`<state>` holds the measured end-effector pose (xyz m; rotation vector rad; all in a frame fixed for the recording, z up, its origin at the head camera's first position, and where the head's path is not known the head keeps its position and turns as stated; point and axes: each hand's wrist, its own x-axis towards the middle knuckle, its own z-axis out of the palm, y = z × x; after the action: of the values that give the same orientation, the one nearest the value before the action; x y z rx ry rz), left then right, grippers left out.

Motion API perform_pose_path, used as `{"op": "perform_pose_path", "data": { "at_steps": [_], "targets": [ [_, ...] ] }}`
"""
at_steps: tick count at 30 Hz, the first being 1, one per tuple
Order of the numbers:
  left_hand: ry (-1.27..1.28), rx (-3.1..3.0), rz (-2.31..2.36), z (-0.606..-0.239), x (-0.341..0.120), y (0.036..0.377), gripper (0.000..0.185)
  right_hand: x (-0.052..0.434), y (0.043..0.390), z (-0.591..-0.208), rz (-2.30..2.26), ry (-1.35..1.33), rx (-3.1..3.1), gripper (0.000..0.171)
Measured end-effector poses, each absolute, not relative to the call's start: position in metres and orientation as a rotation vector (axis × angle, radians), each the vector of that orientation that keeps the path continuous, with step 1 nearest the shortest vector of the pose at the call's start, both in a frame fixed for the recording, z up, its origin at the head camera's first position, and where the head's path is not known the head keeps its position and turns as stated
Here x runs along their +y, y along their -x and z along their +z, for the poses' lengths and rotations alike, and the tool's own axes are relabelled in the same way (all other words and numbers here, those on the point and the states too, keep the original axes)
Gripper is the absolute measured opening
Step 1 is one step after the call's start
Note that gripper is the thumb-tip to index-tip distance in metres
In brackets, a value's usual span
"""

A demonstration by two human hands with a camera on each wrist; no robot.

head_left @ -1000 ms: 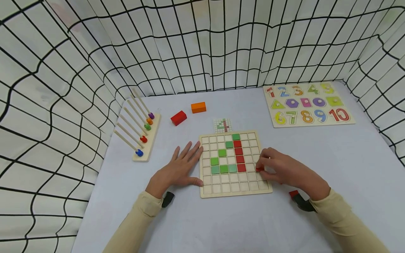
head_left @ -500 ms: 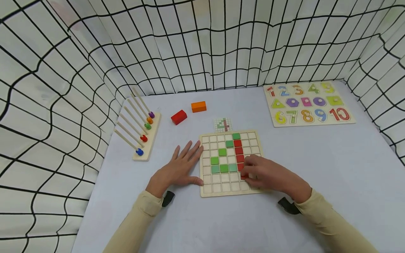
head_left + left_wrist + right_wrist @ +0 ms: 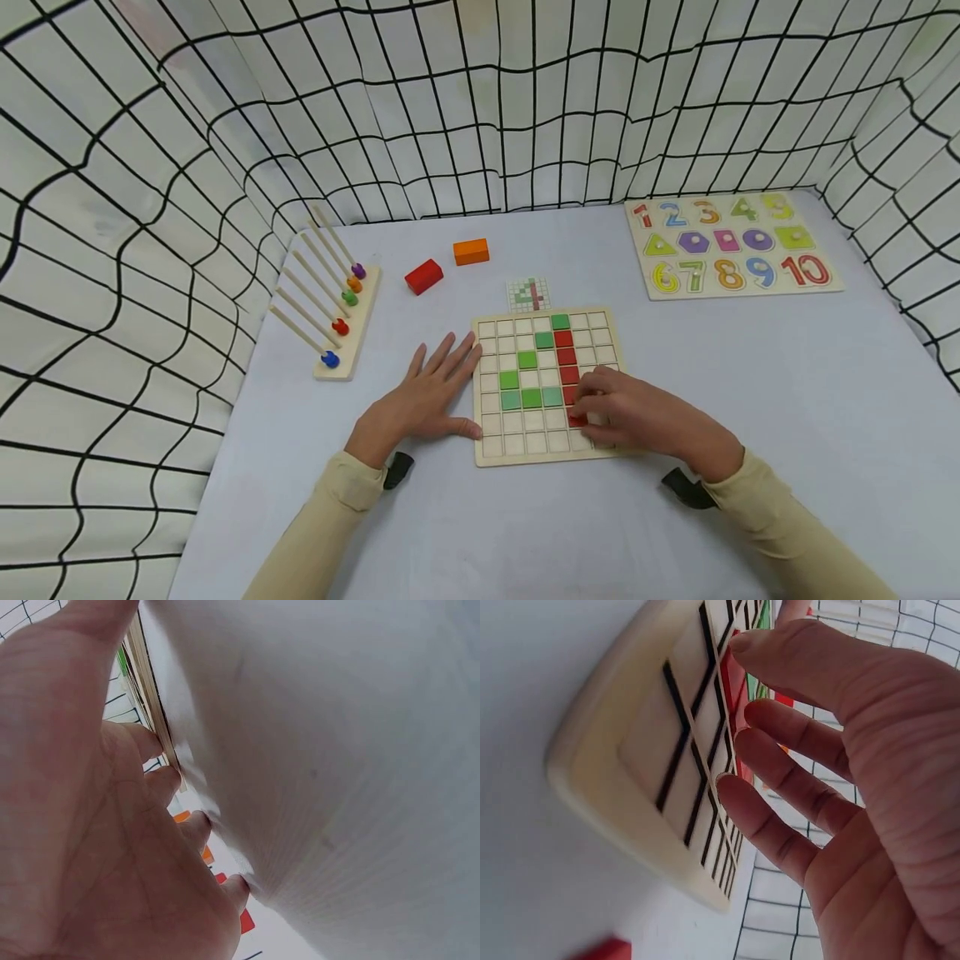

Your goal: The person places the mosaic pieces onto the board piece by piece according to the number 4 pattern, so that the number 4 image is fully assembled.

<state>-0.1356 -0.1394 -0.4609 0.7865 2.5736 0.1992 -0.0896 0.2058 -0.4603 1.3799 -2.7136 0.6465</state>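
Note:
A wooden grid board (image 3: pixel 525 461) lies on the table with green tiles (image 3: pixel 527 360) in a slanted line and a row, and a column of red tiles (image 3: pixel 566 357). My left hand (image 3: pixel 423 408) rests flat with spread fingers, its fingertips and thumb against the board's left edge. My right hand (image 3: pixel 645 417) holds a red tile (image 3: pixel 577 417) between thumb and fingers at the bottom of the red column. In the right wrist view the thumb touches the red tile (image 3: pixel 732 666), with the other fingertips close to the board. Part of the board's lower right is hidden under this hand.
A small pattern card (image 3: pixel 528 295) lies behind the board. Red block (image 3: pixel 424 277) and orange block (image 3: pixel 471 252) lie farther back. A peg stand (image 3: pixel 347 333) is at left, a number puzzle (image 3: pixel 735 247) at back right. Black netting surrounds the table. A red piece (image 3: pixel 609 949) lies near the board.
My right hand has moved left from the board's right edge, carrying the red tile to the red column's lower end, where it now lies flatter. My left hand has stayed put.

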Motion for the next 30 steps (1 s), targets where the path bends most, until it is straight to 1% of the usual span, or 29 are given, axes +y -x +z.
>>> {"op": "perform_pose_path", "data": {
  "at_steps": [9, 13, 23, 30],
  "targets": [
    [-0.781, 2.567, 0.198, -0.461, -0.139, 0.133, 0.125, 0.224, 0.086, -0.455, 0.668, -1.331, -2.732, 0.021],
    [-0.783, 2.568, 0.193, -0.461, -0.139, 0.133, 0.125, 0.234, 0.083, -0.454, 0.677, -1.300, -2.737, 0.024],
    [-0.797, 2.573, 0.184, -0.459, -0.139, 0.135, 0.125, 0.266, 0.071, -0.451, 0.608, -1.178, -2.760, 0.030],
    [-0.795, 2.571, 0.187, -0.459, -0.139, 0.136, 0.126, 0.284, 0.061, -0.448, 0.607, -1.061, -2.942, 0.030]
  ]
}}
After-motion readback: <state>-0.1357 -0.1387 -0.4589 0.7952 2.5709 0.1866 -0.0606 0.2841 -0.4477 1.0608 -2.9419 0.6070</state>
